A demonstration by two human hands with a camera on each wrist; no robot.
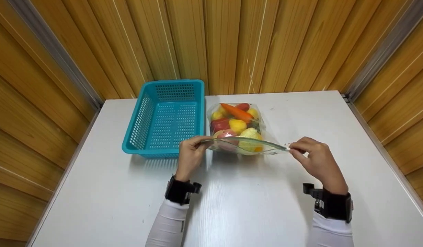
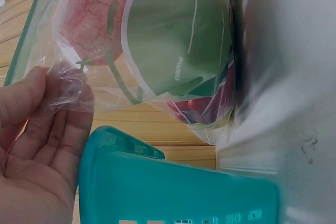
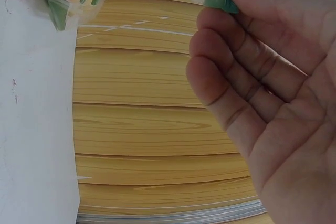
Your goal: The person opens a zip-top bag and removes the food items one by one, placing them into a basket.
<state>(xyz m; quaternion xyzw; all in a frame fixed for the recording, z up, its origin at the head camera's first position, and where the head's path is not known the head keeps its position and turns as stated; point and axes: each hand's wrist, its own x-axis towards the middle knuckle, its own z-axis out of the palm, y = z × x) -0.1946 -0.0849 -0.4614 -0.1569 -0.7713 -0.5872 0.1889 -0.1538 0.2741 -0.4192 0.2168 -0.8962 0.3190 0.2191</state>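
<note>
Currently, the left end of a clear bag's [image 1: 267,134] rim is pinched between the thumb and fingers of the left hand [image 1: 191,156]. At the opposite end, a small white piece [image 1: 288,149] on the green zip strip [image 1: 251,139] is pinched by the right hand [image 1: 316,157]. The strip is stretched between both hands, and the bag is rested on a white table [image 1: 249,209]. Inside it, a carrot [image 1: 236,112] is seen lying slantwise at the top, with red and yellow pieces around it; nearer, a round pink item [image 1: 227,133] and a pale yellow-green one [image 1: 250,134] are partly covered by the strip and film. A green printed patch [image 2: 178,35] marked "name" is shown in the left wrist view. Just left of the bag, a teal basket [image 1: 163,151] with slotted walls is placed, its near right corner overlapped by the left hand. Wood-patterned panels [image 1: 221,44] are seen behind.
</note>
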